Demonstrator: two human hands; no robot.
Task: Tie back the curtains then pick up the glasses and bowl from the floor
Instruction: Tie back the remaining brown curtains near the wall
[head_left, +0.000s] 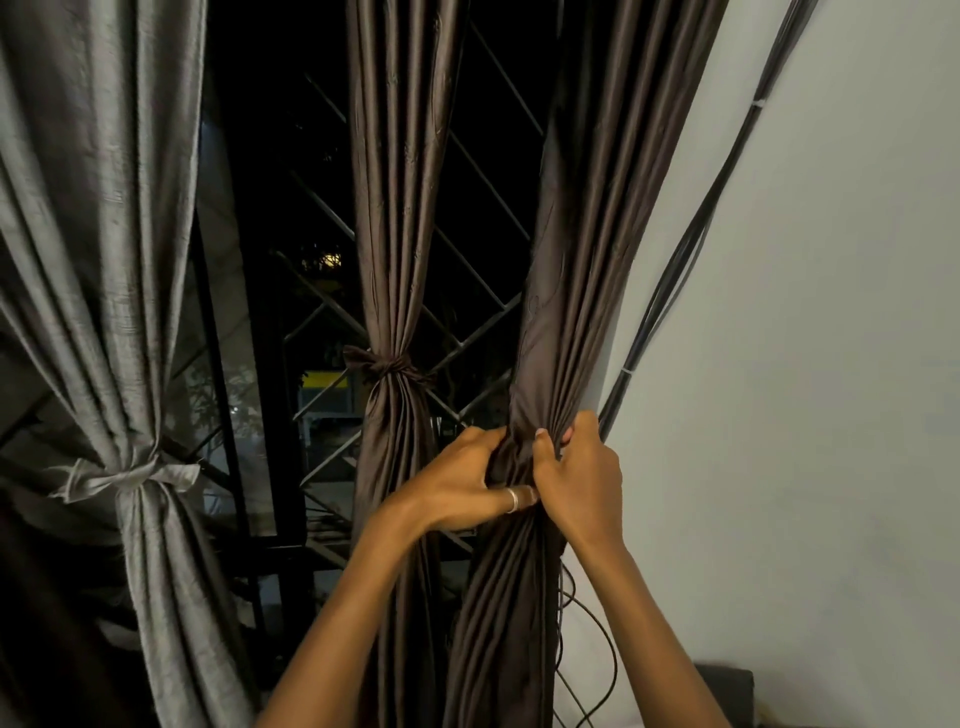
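Home — 3 curtains (395, 208) (window grille (467, 262) behind).

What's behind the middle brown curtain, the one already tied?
Behind the middle brown curtain is a diagonal metal grille, visible on both sides of it, with darkness and a yellow lit patch beyond. The stretch directly behind the fabric is hidden.

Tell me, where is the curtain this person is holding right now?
The rightmost curtain hangs right of centre in the head view, gripped by the left hand and right hand, between the tied brown curtain and the white wall.
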